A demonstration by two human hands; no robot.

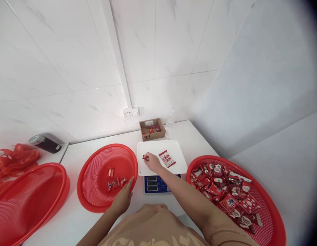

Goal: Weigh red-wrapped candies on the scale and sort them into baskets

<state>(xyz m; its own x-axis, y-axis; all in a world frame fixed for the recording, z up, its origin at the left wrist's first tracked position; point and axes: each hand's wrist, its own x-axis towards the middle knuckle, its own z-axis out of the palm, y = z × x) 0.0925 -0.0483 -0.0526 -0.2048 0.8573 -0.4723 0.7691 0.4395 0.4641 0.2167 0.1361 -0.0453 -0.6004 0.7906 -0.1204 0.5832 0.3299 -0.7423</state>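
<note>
My right hand is closed on a small red packet above the left part of the white weighing scale. A flat red-and-white packet lies on the scale's plate, to the right of that hand. At the near right rim of a red plastic basket, my left hand reaches in with its fingers stretched out. Several small red snack packets rest on the basket's bottom, one close to my left fingertips. The scale's blue display panel faces me.
A larger red basket heaped with red snack packets stands at the right. Another red basket is at the left, near red netting and a dark cylinder. Behind the scale are a cardboard box and a clear bottle.
</note>
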